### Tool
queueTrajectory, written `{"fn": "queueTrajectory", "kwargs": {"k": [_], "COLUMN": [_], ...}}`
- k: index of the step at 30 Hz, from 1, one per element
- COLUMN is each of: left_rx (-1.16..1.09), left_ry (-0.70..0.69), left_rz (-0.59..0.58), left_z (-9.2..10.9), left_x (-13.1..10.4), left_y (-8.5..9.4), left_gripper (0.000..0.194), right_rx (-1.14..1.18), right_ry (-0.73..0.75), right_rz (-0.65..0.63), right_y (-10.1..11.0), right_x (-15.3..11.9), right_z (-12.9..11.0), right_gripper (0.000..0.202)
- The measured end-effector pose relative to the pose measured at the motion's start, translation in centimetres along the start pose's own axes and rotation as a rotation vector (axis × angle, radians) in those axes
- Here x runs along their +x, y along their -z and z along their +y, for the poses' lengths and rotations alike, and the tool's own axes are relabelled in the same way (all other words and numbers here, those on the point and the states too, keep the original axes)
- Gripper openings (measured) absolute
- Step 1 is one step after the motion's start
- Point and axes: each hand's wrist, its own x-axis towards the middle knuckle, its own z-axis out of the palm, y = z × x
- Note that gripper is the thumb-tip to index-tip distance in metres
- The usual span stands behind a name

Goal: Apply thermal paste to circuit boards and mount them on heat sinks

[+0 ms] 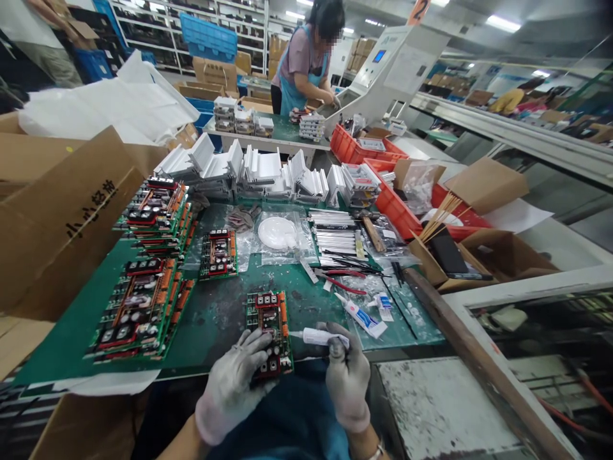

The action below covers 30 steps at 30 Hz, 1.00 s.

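Note:
My left hand [239, 383], in a pale grey work glove, grips the left side of a green circuit board [271, 319] at the near table edge. Its fingers lie across the board and cover part of the middle. Black-and-red blocks and a row of orange connectors show on the board. In my gloved right hand [347, 377] is a white glue tube [318, 337], its thin nozzle pointing left to the board's right edge. Whether the tip touches the board, I cannot tell. Another circuit board [219, 254] lies farther back on the green table.
Stacked circuit boards [138, 306] stand on the left beside a cardboard box [62, 211]. Aluminium heat sinks [261, 169] line the back. Red-handled pliers [342, 281], a second glue tube [361, 316] and a hammer [373, 233] lie rightward. A co-worker [301, 70] stands beyond.

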Motion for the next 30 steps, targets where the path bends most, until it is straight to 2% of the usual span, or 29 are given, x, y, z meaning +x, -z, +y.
{"fn": "queueTrajectory", "kwargs": {"k": [6,14,16,18,22,24,27,30], "left_rx": [0.008,0.030,0.024,0.015,0.060,0.113,0.179,0.277], "left_ry": [0.015,0.011,0.003,0.008,0.072,0.108,0.140,0.194], "left_rz": [-0.004,0.011,0.018,0.017,-0.079,-0.134,-0.167,-0.183], "left_z": [0.2,0.3,0.3,0.1,-1.0,-1.7,-2.7,-3.5], "left_x": [0.2,0.1,0.0,0.4,3.0,4.9,7.2,8.1], "left_y": [0.1,0.0,0.2,0.3,-0.1,-0.9,-1.9,-1.6], "left_gripper": [0.022,0.020,0.022,0.025,0.044,0.051,0.052,0.060], "right_rx": [0.061,0.031,0.010,0.011,0.072,0.091,0.122,0.154], "right_ry": [0.057,0.172,0.109,-0.022,-0.231,-0.263,-0.289,-0.296], "right_rz": [-0.031,-0.031,0.018,0.099,0.187,0.201,0.224,0.249], "right_y": [0.3,0.6,0.9,1.2,1.6,1.5,1.1,1.1], "right_x": [-0.9,-0.9,-0.9,-0.9,-1.0,-1.0,-1.2,-1.4], "right_z": [0.4,-0.4,0.0,0.8,2.1,1.9,0.9,0.2], "right_gripper": [0.031,0.027,0.030,0.036,0.049,0.053,0.055,0.052]}}
